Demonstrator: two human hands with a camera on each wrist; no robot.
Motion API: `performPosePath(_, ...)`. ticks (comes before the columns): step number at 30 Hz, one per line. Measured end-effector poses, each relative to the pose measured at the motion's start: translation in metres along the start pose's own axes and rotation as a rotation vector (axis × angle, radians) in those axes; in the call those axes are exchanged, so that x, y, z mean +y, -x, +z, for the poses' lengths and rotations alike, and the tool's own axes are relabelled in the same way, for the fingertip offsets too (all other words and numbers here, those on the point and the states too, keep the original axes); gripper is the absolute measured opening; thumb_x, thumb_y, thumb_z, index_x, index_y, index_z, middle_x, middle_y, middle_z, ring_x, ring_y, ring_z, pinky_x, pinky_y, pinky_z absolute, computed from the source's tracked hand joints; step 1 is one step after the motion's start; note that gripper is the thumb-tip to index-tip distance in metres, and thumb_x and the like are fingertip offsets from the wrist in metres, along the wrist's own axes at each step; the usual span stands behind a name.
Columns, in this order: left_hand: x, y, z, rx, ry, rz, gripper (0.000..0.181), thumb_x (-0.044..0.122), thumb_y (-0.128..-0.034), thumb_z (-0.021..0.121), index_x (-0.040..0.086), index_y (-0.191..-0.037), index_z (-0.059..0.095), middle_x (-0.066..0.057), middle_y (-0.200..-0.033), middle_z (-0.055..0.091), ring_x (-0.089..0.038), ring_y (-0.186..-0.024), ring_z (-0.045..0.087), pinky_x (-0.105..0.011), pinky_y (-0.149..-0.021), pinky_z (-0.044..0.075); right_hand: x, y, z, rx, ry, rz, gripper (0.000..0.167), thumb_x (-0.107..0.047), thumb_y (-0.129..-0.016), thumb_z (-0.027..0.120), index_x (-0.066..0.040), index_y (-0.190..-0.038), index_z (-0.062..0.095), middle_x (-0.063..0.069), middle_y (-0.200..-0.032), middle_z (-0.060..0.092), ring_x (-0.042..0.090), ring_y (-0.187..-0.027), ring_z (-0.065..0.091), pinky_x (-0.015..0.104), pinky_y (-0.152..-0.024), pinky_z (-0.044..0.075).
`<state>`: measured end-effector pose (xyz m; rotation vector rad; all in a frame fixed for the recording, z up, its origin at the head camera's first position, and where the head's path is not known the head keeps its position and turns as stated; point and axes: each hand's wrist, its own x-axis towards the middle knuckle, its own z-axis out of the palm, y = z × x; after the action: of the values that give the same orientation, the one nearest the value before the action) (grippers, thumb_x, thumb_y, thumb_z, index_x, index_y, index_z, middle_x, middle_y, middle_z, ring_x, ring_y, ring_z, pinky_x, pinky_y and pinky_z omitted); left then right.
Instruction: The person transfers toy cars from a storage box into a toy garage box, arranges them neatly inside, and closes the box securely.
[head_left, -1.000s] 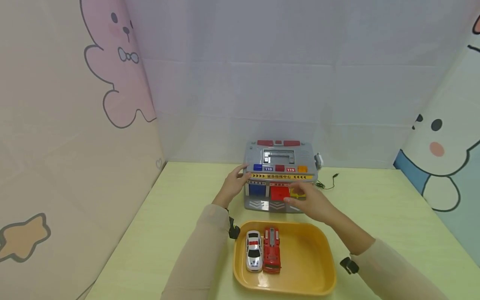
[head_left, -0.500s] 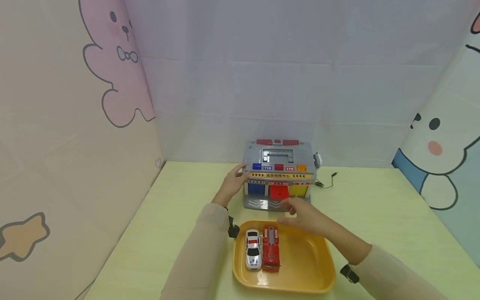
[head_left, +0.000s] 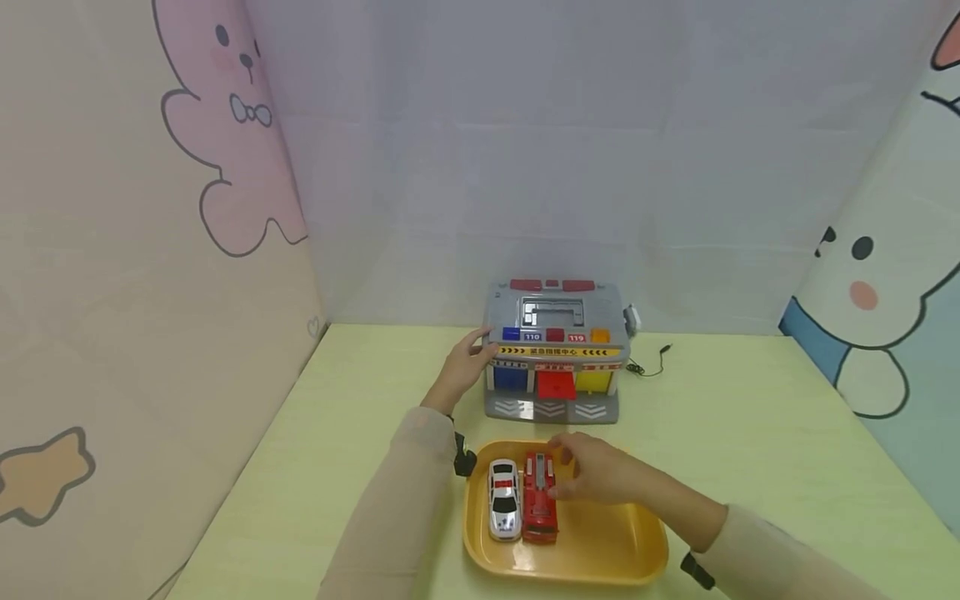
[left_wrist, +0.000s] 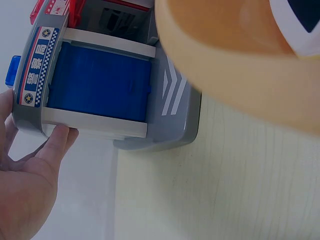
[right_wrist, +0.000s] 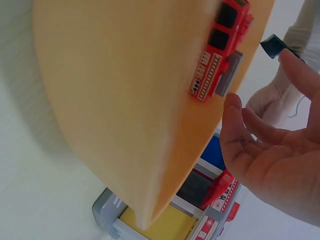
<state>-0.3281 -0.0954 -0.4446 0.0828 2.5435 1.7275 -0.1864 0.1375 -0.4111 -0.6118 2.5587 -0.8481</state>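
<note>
My left hand (head_left: pixel 462 369) rests against the left side of a grey toy emergency station (head_left: pixel 551 360), its fingers by the roof edge. In the left wrist view, this hand (left_wrist: pixel 32 180) touches the wall beside the blue garage door (left_wrist: pixel 100 82). The red middle door (head_left: pixel 557 384) is raised; the blue and yellow (head_left: pixel 594 381) doors are down. My right hand (head_left: pixel 600 471) hovers over the yellow tray (head_left: pixel 600 567), fingers apart and bent, beside a red toy fire truck (head_left: pixel 540 500). In the right wrist view, nothing lies between its fingers. A white toy police car (head_left: pixel 505 500) sits left of the truck.
The tray stands on the pale table (head_left: pixel 720 425) in front of the station. A thin black cable (head_left: pixel 651 371) with a plug lies to the station's right. Printed cloth walls (head_left: pixel 480 167) enclose the table at the back and sides.
My right hand has moved away from the station's raised red door, back and down to the fire truck in the tray. The left hand has stayed at the station's side.
</note>
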Motion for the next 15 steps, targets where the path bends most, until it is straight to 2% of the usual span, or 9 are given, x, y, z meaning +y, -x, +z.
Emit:
performPosePath(5, -0.001, 0.0, -0.001, -0.002, 0.006, 0.015, 0.05, 0.035, -0.1002, 0.057, 0.023, -0.147, 0.044, -0.015, -0.143, 0.048, -0.031, -0.123, 0.052, -0.049, -0.099, 0.044, 0.001, -0.001, 0.009, -0.04, 0.024, 0.07, 0.067, -0.028, -0.073, 0.087, -0.004, -0.127, 0.054, 0.007, -0.098, 0.059, 0.021, -0.081, 0.054, 0.04, -0.074, 0.051)
performPosePath(10, -0.002, -0.001, 0.0, -0.001, 0.015, 0.007, 0.051, 0.036, -0.0995, 0.058, 0.024, -0.147, 0.045, -0.015, -0.142, 0.049, -0.032, -0.123, 0.052, -0.049, -0.099, 0.044, 0.008, -0.003, 0.02, -0.068, 0.008, 0.042, 0.078, -0.033, -0.071, 0.089, -0.003, -0.132, 0.05, 0.004, -0.102, 0.058, 0.022, -0.089, 0.054, 0.044, -0.082, 0.05)
performPosePath(15, -0.002, -0.001, 0.0, 0.001, 0.023, 0.003, 0.051, 0.035, -0.0995, 0.058, 0.024, -0.147, 0.045, -0.016, -0.14, 0.05, -0.031, -0.123, 0.053, -0.048, -0.1, 0.043, 0.01, -0.004, 0.025, -0.091, -0.016, 0.032, 0.092, -0.038, -0.071, 0.088, 0.002, -0.139, 0.041, 0.01, -0.116, 0.057, 0.027, -0.104, 0.055, 0.051, -0.095, 0.045)
